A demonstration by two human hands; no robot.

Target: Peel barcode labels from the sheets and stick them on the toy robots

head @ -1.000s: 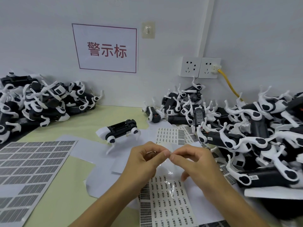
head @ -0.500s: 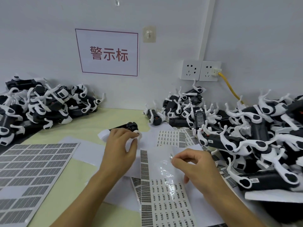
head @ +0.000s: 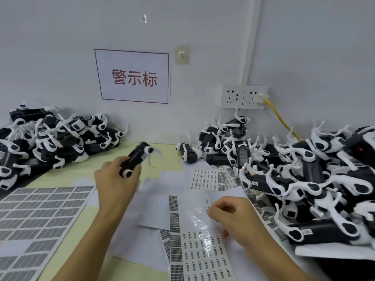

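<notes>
Head view, and off to the far side of my left hand sits a big sheet of grey labels flat on the bench, with a heap of black-and-white robots piled beyond it against the wall. My left hand is clamped round one toy robot, lifted clear of the bench; its long black body slants up and away from my knuckles toward the wall, white legs blurred at the far tip. Across to my right hand: fingers curled, tips drawn together just above the glossy barcode sheet. I reckon a peeled label is pinched there, but it's too small to make out, so I can't swear to it. Further right, another heap of robots crowds up beside that hand. What matters now: the held robot lies up and to the left of my right hand, well apart from it, long axis pointing away. I'd say the two must meet, with a flat flank turned toward the right fingertips.
</notes>
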